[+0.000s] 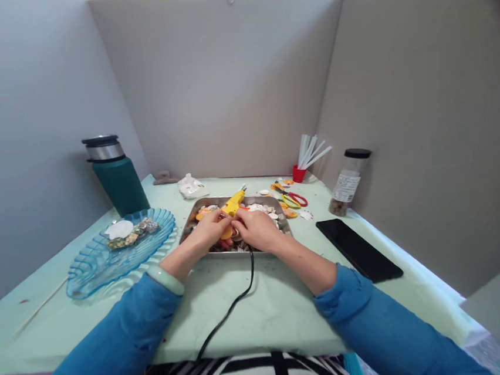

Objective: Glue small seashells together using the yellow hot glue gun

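Observation:
My left hand (212, 231) and my right hand (257, 229) meet over a metal tray (285, 222), with fingertips pinched close together. Whatever small piece they hold between them is too hidden to name. An orange, rounded piece (226, 233) shows just below the left fingertips; whether it is held or lies in the tray I cannot tell. Shells (258, 208) and other small bits fill the tray. A yellow hot glue gun (236, 202) rests across it just beyond my fingers, and a black cord (238, 297) runs from the tray toward me.
Left stand a blue glass dish (91, 279) with shell pieces, a green bottle (121, 185) and a thin stick (42, 306). Right are pliers (296, 199), a red cup (299, 174) of glue sticks, a jar (347, 184) and a phone (358, 249). Grey panels (222, 84) enclose the table.

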`<state>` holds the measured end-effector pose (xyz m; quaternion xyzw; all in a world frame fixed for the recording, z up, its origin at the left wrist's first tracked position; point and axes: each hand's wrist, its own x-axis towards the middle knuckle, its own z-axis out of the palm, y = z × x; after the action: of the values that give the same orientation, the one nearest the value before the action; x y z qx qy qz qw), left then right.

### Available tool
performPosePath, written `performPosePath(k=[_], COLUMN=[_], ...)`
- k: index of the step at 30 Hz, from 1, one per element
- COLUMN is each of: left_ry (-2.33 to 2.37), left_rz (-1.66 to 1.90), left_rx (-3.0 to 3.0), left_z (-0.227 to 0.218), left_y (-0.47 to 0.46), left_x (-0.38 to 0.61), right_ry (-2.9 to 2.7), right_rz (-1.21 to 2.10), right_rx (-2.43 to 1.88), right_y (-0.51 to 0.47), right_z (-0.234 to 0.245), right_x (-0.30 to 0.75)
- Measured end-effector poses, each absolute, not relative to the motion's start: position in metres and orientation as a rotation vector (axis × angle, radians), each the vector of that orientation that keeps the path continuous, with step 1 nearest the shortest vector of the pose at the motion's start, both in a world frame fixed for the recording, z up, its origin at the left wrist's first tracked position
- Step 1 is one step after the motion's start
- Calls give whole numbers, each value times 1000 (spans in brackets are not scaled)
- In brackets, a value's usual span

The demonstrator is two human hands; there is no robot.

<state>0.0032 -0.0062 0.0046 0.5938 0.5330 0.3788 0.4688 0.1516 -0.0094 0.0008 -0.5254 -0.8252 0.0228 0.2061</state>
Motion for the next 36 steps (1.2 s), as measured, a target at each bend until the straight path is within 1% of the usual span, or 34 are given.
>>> performPosePath(k=[24, 36], left_ry=[1344, 1362], left_rz=[878, 877], left_rx=[1582, 1586], left_z=[-6, -3], left_y=[1, -1], left_x=[0, 0], right_ry=[-2339, -2359], right_rz=[47, 73], right_rx=[-1477, -1503], right_y=[-10, -11], right_z=[1, 3], right_x=[152, 151])
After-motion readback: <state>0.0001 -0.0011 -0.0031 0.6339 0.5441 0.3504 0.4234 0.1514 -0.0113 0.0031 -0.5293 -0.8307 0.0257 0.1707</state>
